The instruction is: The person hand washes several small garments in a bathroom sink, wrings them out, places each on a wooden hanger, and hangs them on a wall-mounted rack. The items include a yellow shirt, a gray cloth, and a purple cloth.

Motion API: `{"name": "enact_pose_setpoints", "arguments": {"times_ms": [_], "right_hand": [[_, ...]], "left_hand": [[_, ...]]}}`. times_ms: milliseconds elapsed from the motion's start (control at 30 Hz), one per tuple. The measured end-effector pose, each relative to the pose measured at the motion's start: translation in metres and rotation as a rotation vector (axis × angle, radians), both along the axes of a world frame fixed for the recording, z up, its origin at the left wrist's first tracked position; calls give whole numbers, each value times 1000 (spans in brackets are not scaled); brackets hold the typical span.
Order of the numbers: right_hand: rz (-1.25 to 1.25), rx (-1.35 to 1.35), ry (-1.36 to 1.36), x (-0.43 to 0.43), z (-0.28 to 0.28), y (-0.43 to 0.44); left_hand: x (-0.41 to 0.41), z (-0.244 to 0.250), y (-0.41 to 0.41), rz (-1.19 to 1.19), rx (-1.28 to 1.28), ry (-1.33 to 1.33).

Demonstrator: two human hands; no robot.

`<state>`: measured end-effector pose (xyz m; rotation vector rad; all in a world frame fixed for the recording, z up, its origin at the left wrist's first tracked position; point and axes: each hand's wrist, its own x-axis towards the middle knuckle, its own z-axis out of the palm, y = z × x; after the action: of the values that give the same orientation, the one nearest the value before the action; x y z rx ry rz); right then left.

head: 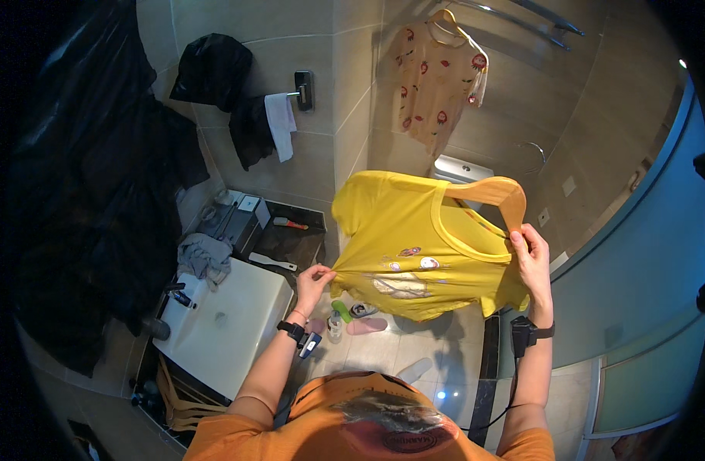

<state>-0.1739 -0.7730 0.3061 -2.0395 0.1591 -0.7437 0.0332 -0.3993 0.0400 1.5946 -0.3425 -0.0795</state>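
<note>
A yellow T-shirt (410, 230) with a printed picture hangs on a wooden clothes hanger (485, 191) in front of me. My right hand (534, 253) grips the hanger's right arm near the shirt's neckline. At the left edge of the shirt, my left hand (316, 282) pinches the cloth between thumb and fingers. The hanger's left arm lies inside the shirt, out of sight. Behind it, a pale shirt with red prints (430, 86) hangs on another wooden hanger (443, 17) at the wall.
A white washbasin (237, 317) stands at left, with a crumpled grey cloth (205, 256) at its back edge. Slippers (367, 327) lie on the tiled floor. A toilet tank (463, 168) is behind the shirt, a curved glass partition (634, 248) at right, and more wooden hangers (185, 412) below the basin.
</note>
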Motion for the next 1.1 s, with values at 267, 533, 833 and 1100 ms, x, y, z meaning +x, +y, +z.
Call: {"name": "enact_pose_setpoints", "arguments": {"times_ms": [267, 533, 833, 1100], "right_hand": [[19, 22, 29, -12, -22, -23], [52, 14, 85, -27, -35, -42], [129, -72, 164, -26, -80, -41], [286, 14, 227, 5, -79, -42]], "left_hand": [[7, 61, -24, -367, -249, 38], [14, 78, -49, -212, -381, 145], [-72, 194, -100, -78, 433, -843], [-49, 164, -131, -154, 528, -831]]}}
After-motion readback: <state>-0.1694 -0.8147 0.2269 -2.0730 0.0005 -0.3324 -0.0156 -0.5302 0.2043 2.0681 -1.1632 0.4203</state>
